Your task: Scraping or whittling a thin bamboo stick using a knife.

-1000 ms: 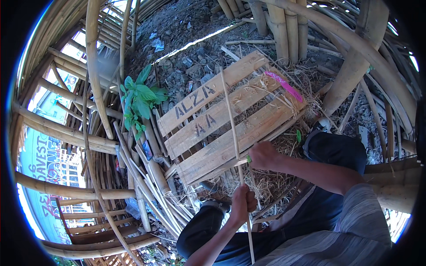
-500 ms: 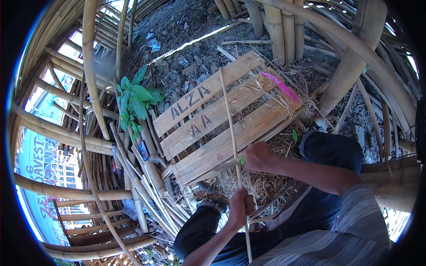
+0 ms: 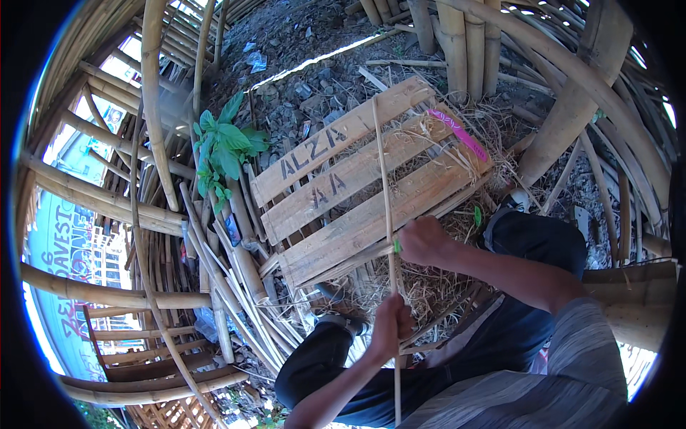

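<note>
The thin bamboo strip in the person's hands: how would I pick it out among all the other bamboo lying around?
Find the slatted wooden pallet lying on the ground in the middle. One thin bamboo strip crosses its boards lengthwise, running down to the person. Unlike the loose strips piled left of the pallet, it is gripped by both hands: the right hand higher up, the left hand below.
</note>
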Action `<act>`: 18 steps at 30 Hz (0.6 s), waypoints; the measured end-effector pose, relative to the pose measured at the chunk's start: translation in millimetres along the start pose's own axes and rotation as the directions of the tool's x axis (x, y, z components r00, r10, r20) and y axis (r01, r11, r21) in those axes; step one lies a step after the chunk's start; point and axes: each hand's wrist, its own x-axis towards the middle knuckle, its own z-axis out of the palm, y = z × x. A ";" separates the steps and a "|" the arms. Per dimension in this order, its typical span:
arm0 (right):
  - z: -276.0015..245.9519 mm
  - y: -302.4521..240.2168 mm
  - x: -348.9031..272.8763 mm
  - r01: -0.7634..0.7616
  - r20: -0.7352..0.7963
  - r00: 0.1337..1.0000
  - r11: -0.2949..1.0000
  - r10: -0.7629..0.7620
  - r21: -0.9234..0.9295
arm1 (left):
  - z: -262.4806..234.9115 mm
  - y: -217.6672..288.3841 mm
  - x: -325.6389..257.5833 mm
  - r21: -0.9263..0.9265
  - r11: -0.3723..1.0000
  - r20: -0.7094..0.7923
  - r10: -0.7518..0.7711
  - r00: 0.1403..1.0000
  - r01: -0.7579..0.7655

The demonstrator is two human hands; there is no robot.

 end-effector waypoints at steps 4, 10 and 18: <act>7.4 -10.7 -11.8 0.063 -0.001 0.998 0.997 -0.063 -0.038 | -10.7 7.9 8.8 -0.001 0.997 0.009 0.079 0.997 -0.079; -35.3 67.5 15.0 -0.289 -0.238 0.934 0.955 0.267 -0.061 | 5.6 -32.1 -15.8 0.038 0.997 0.060 -0.066 0.996 0.063; -40.8 37.1 4.4 -0.307 -0.298 0.902 0.949 0.313 0.067 | -20.0 7.3 15.8 -0.105 0.994 0.081 0.043 0.996 -0.035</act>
